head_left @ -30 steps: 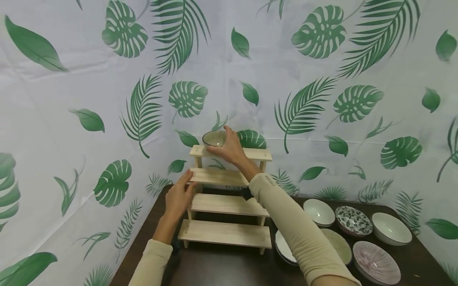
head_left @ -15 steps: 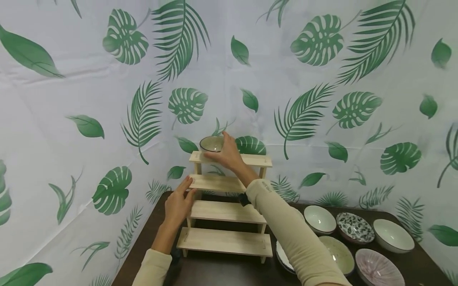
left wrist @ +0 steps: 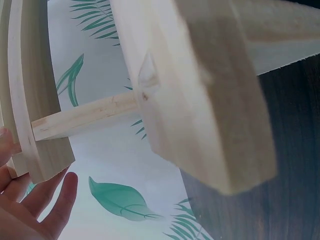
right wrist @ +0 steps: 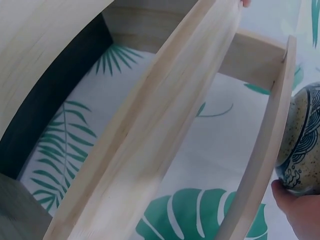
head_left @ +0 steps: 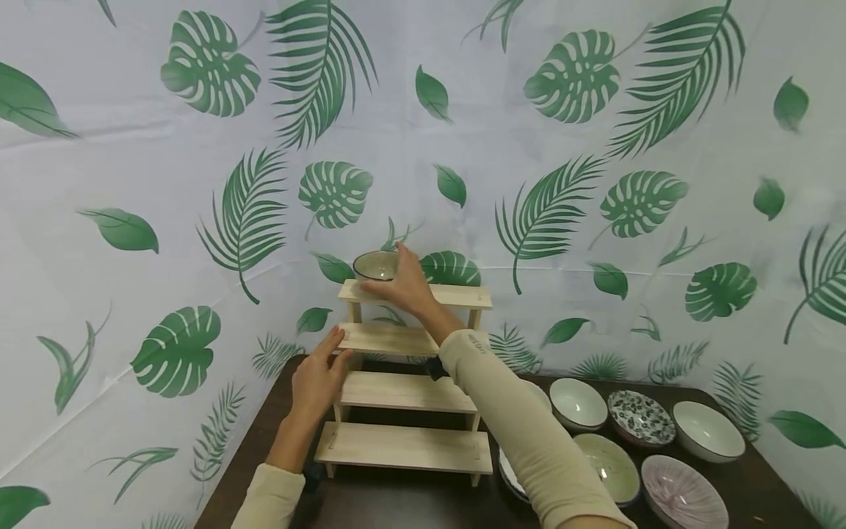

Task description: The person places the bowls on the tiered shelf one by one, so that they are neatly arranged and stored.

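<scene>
A tiered wooden display stand [head_left: 405, 444] stands on the dark table. On the left end of its top board is a bowl [head_left: 375, 266], pale inside with a dark rim. My right hand [head_left: 405, 285] grips this bowl from its right side. The right wrist view shows the bowl's [right wrist: 305, 145] speckled outside with blue wave patterns, a fingertip below it. My left hand [head_left: 317, 378] holds the left end of the second board from the top. In the left wrist view, the left hand's fingers [left wrist: 42, 205] lie around that board end.
Several bowls stand on the table at the right, among them a white one [head_left: 578, 404], a black-and-white patterned one [head_left: 641, 416], a green one [head_left: 611, 470] and a pinkish one [head_left: 684, 492]. My right sleeve partly hides others. A leaf-print cloth [head_left: 410, 132] hangs behind.
The bowl and my right hand have shifted slightly left along the top board. My left hand stays at the second board. The head view has tilted up and turned a little.
</scene>
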`<state>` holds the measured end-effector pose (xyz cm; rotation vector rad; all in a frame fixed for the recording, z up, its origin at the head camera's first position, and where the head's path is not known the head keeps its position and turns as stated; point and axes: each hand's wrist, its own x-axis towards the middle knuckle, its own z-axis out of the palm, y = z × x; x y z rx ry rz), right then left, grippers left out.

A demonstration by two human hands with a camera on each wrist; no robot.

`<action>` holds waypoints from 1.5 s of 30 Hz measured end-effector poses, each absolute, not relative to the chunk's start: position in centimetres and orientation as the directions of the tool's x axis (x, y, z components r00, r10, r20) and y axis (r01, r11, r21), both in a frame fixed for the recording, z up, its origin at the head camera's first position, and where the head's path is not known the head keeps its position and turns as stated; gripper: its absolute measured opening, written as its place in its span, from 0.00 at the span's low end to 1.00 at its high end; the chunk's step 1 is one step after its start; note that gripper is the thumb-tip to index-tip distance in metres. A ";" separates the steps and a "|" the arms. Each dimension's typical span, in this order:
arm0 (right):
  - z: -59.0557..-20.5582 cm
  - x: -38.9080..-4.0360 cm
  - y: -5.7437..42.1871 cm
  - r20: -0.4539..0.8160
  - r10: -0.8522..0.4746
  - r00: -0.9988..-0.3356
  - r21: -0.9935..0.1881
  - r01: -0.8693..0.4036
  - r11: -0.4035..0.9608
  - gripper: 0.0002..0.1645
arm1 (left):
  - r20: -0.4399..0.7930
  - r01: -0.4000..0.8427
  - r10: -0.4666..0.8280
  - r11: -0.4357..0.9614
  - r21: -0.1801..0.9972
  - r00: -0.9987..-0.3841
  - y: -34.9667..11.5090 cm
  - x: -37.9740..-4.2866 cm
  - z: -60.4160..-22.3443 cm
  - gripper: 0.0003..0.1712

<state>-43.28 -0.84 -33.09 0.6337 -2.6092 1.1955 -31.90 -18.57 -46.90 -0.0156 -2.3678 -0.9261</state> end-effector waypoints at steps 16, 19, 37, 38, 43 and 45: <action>-33.4 -43.2 -2.1 0.371 -0.289 -0.883 -0.689 -0.470 0.552 0.66 | 0.477 0.187 -0.187 0.751 0.633 -0.859 -18.9 -31.7 -46.8 0.30; -33.5 -43.0 -2.3 0.367 -0.292 -0.883 -0.695 -0.469 0.545 0.67 | 0.488 0.188 -0.192 0.758 0.625 -0.851 -18.9 -31.6 -46.9 0.30; -33.7 -42.7 -2.9 0.339 -0.290 -0.895 -0.734 -0.445 0.513 0.72 | 0.487 0.187 -0.188 0.761 0.621 -0.853 -18.8 -31.5 -46.6 0.31; -33.8 -42.7 -2.9 0.338 -0.289 -0.896 -0.739 -0.443 0.508 0.72 | 0.484 0.183 -0.190 0.761 0.622 -0.854 -18.8 -31.5 -46.6 0.31; -34.1 -42.5 -2.7 0.354 -0.296 -0.887 -0.732 -0.460 0.503 0.75 | 0.488 0.186 -0.190 0.761 0.621 -0.852 -18.8 -31.4 -46.6 0.30; -34.1 -42.5 -2.6 0.361 -0.301 -0.882 -0.721 -0.469 0.510 0.76 | 0.493 0.189 -0.190 0.763 0.619 -0.849 -18.8 -31.4 -46.6 0.30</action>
